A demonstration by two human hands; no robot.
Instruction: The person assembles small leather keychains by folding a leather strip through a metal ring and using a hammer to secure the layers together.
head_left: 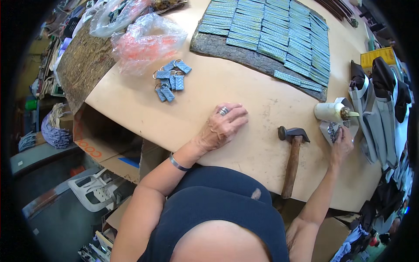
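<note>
My left hand rests on the table with its fingers curled under; whatever they hold, if anything, is hidden. At the right, my right hand dips its closed fingers into an open pale container with small shiny metal pieces in it. A white squeeze bottle with a yellowish nozzle lies against that container. Between my hands lies a hammer with a wooden handle, its dark head pointing away from me. Beyond my left hand sits a small pile of blue woven-pattern key fobs with metal rings.
Rows of blue-green patterned strips cover a dark board at the back. Clear plastic bags lie at the far left of the tan table. Grey and black fabric pieces hang at the right edge, near a yellow box.
</note>
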